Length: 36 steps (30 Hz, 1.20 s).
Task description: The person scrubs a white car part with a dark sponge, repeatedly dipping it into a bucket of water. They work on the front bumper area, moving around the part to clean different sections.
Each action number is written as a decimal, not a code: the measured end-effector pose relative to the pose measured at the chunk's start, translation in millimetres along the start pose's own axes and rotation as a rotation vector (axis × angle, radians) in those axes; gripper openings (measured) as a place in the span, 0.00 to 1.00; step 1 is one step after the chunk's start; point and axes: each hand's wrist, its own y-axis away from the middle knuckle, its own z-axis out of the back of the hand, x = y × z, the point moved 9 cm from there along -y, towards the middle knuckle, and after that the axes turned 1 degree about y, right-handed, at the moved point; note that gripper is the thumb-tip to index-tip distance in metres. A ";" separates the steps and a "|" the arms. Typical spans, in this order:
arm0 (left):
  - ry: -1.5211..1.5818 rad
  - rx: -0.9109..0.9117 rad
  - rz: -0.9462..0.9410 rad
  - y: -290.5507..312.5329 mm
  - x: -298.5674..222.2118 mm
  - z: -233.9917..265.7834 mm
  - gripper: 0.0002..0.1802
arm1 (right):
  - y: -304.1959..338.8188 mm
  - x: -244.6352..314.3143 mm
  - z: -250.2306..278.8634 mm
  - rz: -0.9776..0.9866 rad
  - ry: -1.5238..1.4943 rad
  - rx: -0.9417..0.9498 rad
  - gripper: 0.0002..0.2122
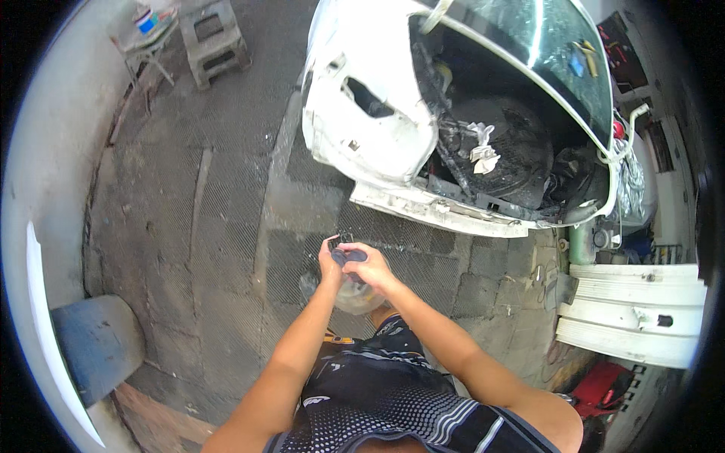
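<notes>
Both my hands meet in front of me, low over the floor mats. My left hand [329, 266] is closed round one side of a small dark grey piece with rounded ends [347, 257]. From the other side, my right hand [371, 266] grips the same piece, its fingers and thumb pressed on it. The exact kind of piece is too small to tell. Just past my fingertips a thin black frame-like shape [343, 240] shows. Under my hands is a translucent plastic bag or tub [356, 298], partly hidden by them.
Ahead stands a white car body [377, 136] with its rear open and crumpled paper [483, 151] inside. A blue drum [98, 343] is at left. Far left are a grey plastic stool [215, 45] and a small stand [147, 38]. White panels [630, 309] lie at right.
</notes>
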 end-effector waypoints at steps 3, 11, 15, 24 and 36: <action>-0.246 0.063 -0.206 12.5 -71.4 -47.1 0.13 | 14.9 80.7 -8.4 0.067 -0.057 0.121 0.21; 0.113 0.291 -0.279 30.9 -231.9 -260.1 0.25 | 35.0 353.0 -2.9 0.881 0.556 0.147 0.13; -0.028 0.278 -0.533 37.7 -298.1 -334.3 0.12 | 3.6 450.2 21.0 0.995 0.916 -0.105 0.19; 0.274 -0.087 -0.707 55.0 -252.3 -344.0 0.11 | -79.9 448.9 33.1 1.285 1.024 -0.059 0.17; 0.031 -0.303 -0.857 41.4 -218.7 -318.6 0.12 | -54.3 442.3 44.9 1.441 0.931 0.070 0.14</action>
